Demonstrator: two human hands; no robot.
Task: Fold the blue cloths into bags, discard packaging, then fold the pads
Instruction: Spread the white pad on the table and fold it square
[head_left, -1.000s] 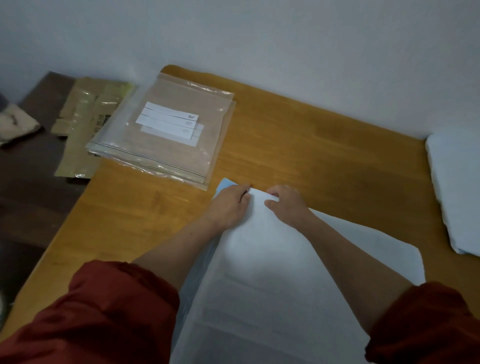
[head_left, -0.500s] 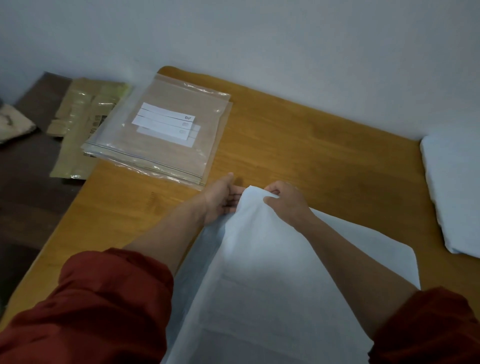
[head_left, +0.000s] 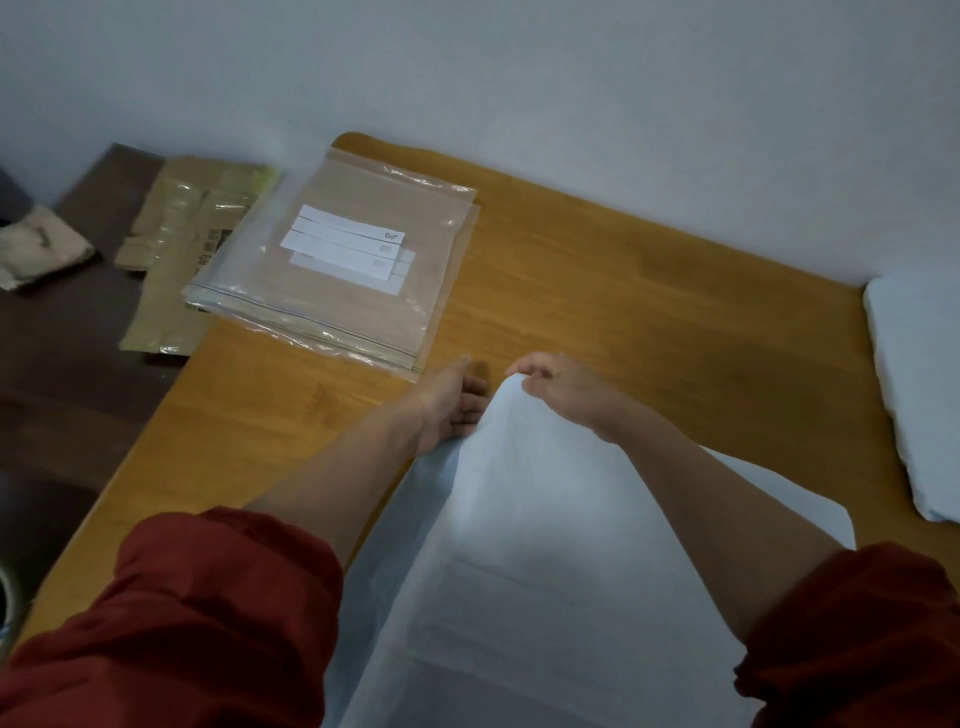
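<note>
apparently into the last stage: right hand (head_left: 566, 395) fingers pinch the pad (head_left: 519, 571) by its raised far edge, left hand (head_left: 452, 402) fingers straight just beside it; fold barely begun, zip bags (head_left: 353, 270) beyond the fingertips.

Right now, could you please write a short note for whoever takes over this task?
Right hand pinches the far corner of the pale blue sheet, raised off the table.
Left hand lies open beside that raised edge.
Clear zip bags are stacked far left; brown packaging lies on the dark side surface.
Sheet not yet folded or bagged; a folded pale stack waits at right.
</note>
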